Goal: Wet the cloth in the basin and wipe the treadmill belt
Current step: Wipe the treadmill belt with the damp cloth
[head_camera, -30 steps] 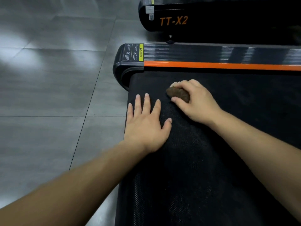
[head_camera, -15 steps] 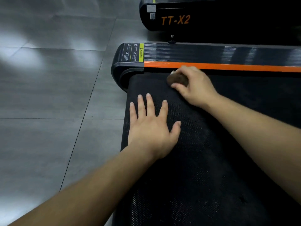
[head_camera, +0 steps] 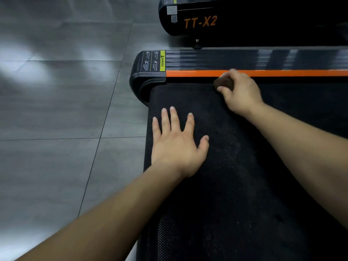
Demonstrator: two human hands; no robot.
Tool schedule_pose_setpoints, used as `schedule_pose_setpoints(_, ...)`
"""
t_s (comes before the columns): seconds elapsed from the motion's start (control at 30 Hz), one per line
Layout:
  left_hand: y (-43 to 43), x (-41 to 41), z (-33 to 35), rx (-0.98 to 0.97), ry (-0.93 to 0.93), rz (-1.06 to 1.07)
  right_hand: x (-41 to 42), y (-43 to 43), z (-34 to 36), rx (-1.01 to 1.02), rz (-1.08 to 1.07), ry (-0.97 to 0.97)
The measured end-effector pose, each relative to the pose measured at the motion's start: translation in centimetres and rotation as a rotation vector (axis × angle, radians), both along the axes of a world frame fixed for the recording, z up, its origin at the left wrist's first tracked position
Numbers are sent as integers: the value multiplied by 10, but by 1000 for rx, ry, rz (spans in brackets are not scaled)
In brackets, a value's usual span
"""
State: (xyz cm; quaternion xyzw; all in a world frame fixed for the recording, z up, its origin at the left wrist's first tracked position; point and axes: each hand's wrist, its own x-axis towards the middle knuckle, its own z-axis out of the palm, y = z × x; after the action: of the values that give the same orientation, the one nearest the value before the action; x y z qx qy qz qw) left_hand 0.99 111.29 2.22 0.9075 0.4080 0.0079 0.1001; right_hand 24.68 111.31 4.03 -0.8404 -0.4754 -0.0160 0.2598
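Wiping under way, by the look of it. Right hand (head_camera: 243, 93) curled around a small brown cloth (head_camera: 223, 83) bunched into a wad, thumb on the near side and fingers over the top, pressing it onto the treadmill belt (head_camera: 235, 185) just below the orange stripe (head_camera: 282, 73). Left hand (head_camera: 177, 146) spread flat, palm down on the belt, well below the stripe and nearer its left end, holding nothing; probably a brace against the lean.

To do this stroke well: press evenly, run parallel to the stripe first to clear the seam under it, then work in overlapping passes away from the stripe. Better to open the wad out for a wider patch of contact. Worth lifting the bracing palm before wiping beneath it. Wetness of the cloth: cannot tell. Basin nowhere in view.

Belt black and finely dimpled, with pale speckle below the stripe; dust or plain texture, hard to say. Grooved dark side rail (head_camera: 226, 59) just above the stripe, with a yellow warning label (head_camera: 154, 61) at the stripe's left end. Beyond the stripe, a second black machine marked TT-X2 (head_camera: 199, 22). Left of the stripe's end, grey floor tiles (head_camera: 56, 110) with soft patches of light.
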Motion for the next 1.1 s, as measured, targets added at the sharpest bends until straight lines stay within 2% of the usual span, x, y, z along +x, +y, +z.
schedule_pose_setpoints(0.07,0,1,1,1,9,2,-25,-9,-4,-9,229,45)
schedule_pose_setpoints(0.13,0,0,1,7,17,2,-33,-21,-4,-30,359,63)
schedule_pose_setpoints(0.17,1,0,0,12,18,4,-26,-22,-2,-38,345,27)
schedule_pose_setpoints(0.23,0,-2,-1,16,12,1,1,-17,0,-18,158,-48)
schedule_pose_setpoints(0.3,0,-1,-2,18,11,-1,18,-13,2,19,-52,15)
schedule_pose_setpoints(0.37,0,0,-1,15,17,4,2,-13,-5,36,-15,19)
schedule_pose_setpoints(0.47,-1,2,0,22,29,11,-33,-41,-14,11,277,11)
schedule_pose_setpoints(0.5,-1,2,0,24,31,10,-30,-49,-12,-9,317,6)
schedule_pose_setpoints(0.53,-1,1,0,23,31,12,-21,-51,-9,-20,308,-25)
schedule_pose_setpoints(0.6,-1,1,1,21,28,7,5,-45,-4,-20,123,-80)
schedule_pose_setpoints(0.67,-3,0,2,18,33,3,14,-40,-3,-25,-49,-55)
schedule_pose_setpoints(0.73,-7,-1,5,11,44,-4,-10,-43,-7,-24,-9,-94)
schedule_pose_setpoints(0.83,-23,-7,6,5,40,-46,-52,-75,-10,-38,248,-40)
schedule_pose_setpoints(0.9,-38,-14,5,0,27,-72,-48,-93,-7,-62,312,-39)
schedule_pose_setpoints(1.0,-51,-23,4,12,23,-78,-8,-97,-5,-58,109,-170)
schedule_pose_setpoints(1.07,-53,-23,2,32,13,-72,4,-97,-2,-50,-43,-112)
schedule_pose_setpoints(1.1,-53,-22,2,36,12,-71,-3,-99,-3,-43,-40,-92)
